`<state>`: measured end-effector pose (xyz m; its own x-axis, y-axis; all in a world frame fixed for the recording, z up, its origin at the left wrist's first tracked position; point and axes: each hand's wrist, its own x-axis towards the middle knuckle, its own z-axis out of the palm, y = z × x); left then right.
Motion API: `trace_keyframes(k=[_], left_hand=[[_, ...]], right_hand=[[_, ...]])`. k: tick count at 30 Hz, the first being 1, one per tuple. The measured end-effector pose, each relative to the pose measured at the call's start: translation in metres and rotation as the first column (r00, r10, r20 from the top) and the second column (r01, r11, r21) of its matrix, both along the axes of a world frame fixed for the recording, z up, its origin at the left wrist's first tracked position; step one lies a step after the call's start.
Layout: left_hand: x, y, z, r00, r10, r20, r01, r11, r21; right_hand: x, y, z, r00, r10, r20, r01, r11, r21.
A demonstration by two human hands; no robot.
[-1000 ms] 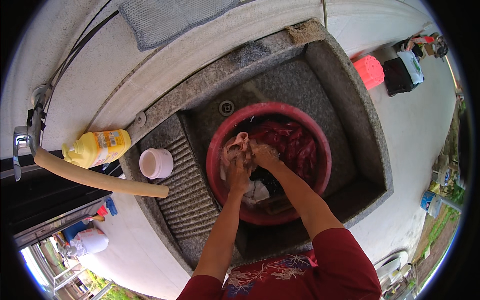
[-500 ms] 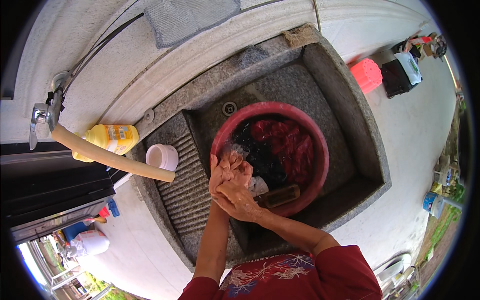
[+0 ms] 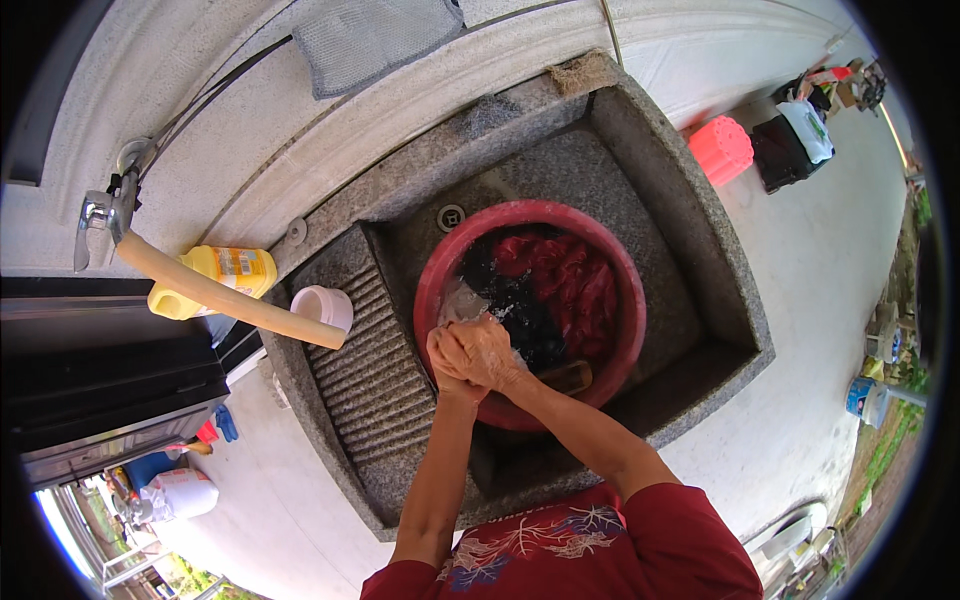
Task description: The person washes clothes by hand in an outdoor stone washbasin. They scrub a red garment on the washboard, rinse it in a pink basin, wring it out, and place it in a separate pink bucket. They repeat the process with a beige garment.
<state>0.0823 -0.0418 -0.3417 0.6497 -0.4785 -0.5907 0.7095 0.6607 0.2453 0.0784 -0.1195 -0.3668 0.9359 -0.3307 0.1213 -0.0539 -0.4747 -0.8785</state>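
1. The left hand and right hand are pressed together over the near-left rim of the basin, both clenched. A pale, wet cloth shows just beyond the knuckles, and the hands appear to grip its near end between them, though the fingers hide the hold itself.

2. Judging by the closed fists and the cloth bunched at them, the step in hand looks like scrubbing or wringing one piece of laundry by rubbing fist against fist.

3. The next move would seem to call for a firm grip kept on the cloth while it is worked over the water, so drips fall back into the basin rather than onto the washboard.

4. The basin is red and round, and it sits inside the stone sink. It holds dark and red clothes in soapy water — the pale cloth lies at their left edge.

5. A brown block, perhaps a brush or soap, rests at the basin's near rim, just right of the right forearm.

6. The ribbed washboard slopes down the sink's left side, just beside the basin.

7. On the sink's left edge stands a small pale cup; a yellow bottle lies beyond it, crossed by a tan hose running from a tap.

8. Farther out on the floor — a pink stool and dark bags, well apart from the sink.
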Motion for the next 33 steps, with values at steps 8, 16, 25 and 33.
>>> trace_keyframes(k=[8, 16, 25, 33], left_hand=[[-0.003, -0.014, 0.007, 0.991, -0.127, -0.049, 0.136, 0.951, 0.279], [0.013, -0.010, -0.043, 0.846, -0.502, 0.180, 0.067, 0.434, 0.898], [0.030, 0.022, -0.115, 0.769, -0.616, 0.168, 0.214, 0.496, 0.842], [0.039, 0.009, -0.039, 0.984, -0.164, 0.067, 0.174, 0.967, -0.186]], right_hand=[[0.021, -0.061, -0.026, 0.948, -0.267, -0.173, 0.233, 0.953, -0.194], [0.018, -0.070, -0.064, 0.962, -0.244, -0.126, 0.164, 0.879, -0.448], [0.032, -0.105, -0.099, 0.928, 0.006, -0.372, 0.013, 0.999, 0.047], [-0.032, 0.004, 0.051, 0.948, 0.305, 0.094, -0.293, 0.948, -0.120]])
